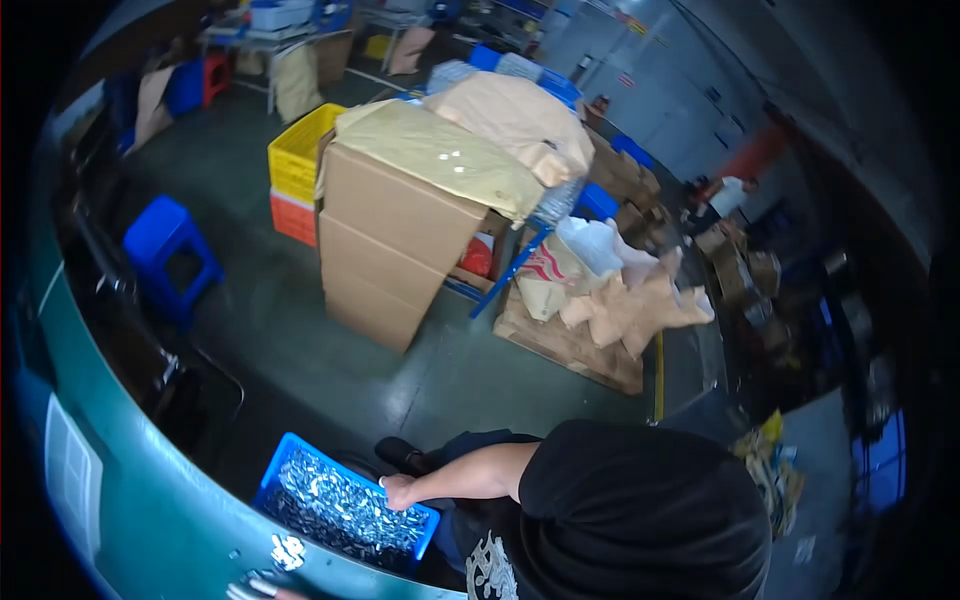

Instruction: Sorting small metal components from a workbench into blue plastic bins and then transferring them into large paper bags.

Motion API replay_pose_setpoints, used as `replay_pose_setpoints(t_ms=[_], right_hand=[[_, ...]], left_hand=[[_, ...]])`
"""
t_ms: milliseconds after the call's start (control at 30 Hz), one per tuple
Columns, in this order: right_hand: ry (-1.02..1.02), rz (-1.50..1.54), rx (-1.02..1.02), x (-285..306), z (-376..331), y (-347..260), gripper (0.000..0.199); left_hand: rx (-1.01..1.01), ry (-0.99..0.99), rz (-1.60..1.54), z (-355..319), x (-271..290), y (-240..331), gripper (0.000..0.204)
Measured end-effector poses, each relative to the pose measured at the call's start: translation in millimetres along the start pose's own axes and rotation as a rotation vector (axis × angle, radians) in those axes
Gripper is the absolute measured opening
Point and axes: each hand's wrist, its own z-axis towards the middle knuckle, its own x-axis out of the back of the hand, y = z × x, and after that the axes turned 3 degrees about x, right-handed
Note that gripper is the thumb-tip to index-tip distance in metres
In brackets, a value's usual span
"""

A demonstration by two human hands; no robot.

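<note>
Right hand [400,492] at shiny pieces [335,495], left hand [264,590] near small pile [288,552]; cannot tell either grip. Pieces likely light, stiff, slippery; pinch edges.

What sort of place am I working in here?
Most likely a factory or workshop floor: a blue bin heaped with small shiny parts beside a green worktop, a yellow crate atop an orange one, and big paper sacks.
</note>
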Motion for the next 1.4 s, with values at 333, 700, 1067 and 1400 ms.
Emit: replay_pose_setpoints(t_ms=[333, 700, 1067, 1400], right_hand=[[0.084, -0.024, -0.056, 21, -10, 6, 0.036], [0.139, 0.117, -0.036, 32, -8, 46, 0.042], [0.102, 0.028, -0.119, 39, -29, 2, 0.047], [0.070, 0.039, -0.105, 32, -21, 18, 0.041]], left_hand=[[-0.380, -0.659, 0.001, 73, -46, -4, 0.059], [-0.173, -0.553, -0.499, -10, -42, 48, 0.044], [0.005, -0.440, -0.432, -35, -44, 101, 0.054], [-0.033, -0.422, -0.512, -89, -37, 166, 0.051]])
